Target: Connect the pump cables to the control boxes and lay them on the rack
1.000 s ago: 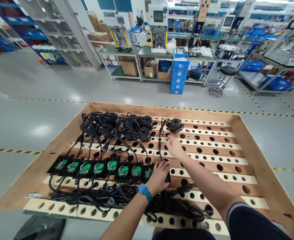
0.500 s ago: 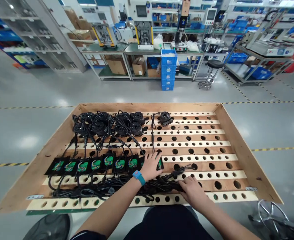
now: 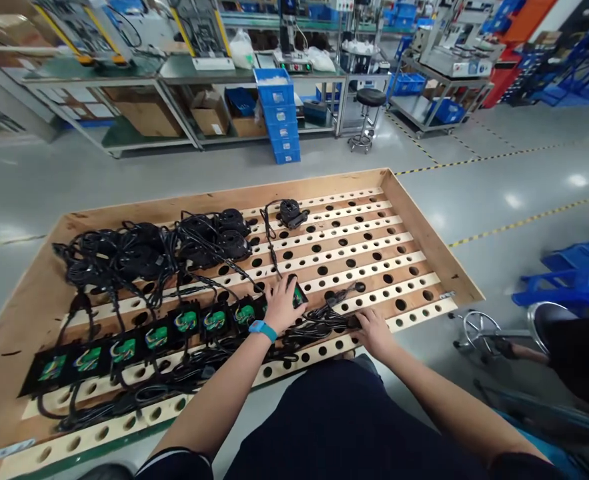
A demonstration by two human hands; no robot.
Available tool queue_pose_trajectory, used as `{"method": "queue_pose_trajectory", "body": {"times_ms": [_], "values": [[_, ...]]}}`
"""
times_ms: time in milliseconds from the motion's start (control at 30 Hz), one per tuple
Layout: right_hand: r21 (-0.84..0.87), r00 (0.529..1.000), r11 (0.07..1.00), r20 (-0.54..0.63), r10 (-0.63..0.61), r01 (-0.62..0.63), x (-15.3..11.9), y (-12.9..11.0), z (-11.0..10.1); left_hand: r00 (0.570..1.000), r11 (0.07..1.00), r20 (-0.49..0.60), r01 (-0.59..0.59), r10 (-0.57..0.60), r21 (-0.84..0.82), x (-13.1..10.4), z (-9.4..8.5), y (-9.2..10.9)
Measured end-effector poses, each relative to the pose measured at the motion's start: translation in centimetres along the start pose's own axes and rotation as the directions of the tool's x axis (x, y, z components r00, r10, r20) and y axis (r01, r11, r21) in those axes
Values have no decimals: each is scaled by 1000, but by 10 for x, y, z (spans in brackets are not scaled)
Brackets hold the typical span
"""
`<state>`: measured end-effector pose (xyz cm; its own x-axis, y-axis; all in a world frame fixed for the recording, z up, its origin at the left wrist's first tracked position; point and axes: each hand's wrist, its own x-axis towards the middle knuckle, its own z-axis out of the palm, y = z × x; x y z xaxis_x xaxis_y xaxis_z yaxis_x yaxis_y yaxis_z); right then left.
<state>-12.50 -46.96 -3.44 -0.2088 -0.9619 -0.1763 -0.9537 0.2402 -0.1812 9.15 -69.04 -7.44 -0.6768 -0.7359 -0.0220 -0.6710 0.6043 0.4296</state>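
The black box with a green board point(image 3: 299, 295) is near the middle of the frame, at the upper right end of a slanting row of boxes like it point(image 3: 157, 337). The left hand point(image 3: 280, 307) lies over its left side with the fingers spread; I cannot tell if they grip it or just rest there. The right hand point(image 3: 375, 333) is lower and farther right, with bent fingers touching the end of the black cord pile point(image 3: 319, 325); I cannot tell if it pinches a cord. So the box is up and to the left of the right hand, and the left hand is much nearer, already on it. The row runs from lower left up to the middle; the box's own long side is partly hidden. A thin cord point(image 3: 273, 252) goes up from the box to a round black part point(image 3: 290, 212) in the wooden tray point(image 3: 214, 202).
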Motion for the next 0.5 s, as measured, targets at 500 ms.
{"method": "queue_pose_trajectory", "body": {"times_ms": [500], "values": [[-53, 956, 957, 88, -279, 284, 50, -42, -36, 991, 982, 134, -41, 16, 186, -5, -18, 6]]}}
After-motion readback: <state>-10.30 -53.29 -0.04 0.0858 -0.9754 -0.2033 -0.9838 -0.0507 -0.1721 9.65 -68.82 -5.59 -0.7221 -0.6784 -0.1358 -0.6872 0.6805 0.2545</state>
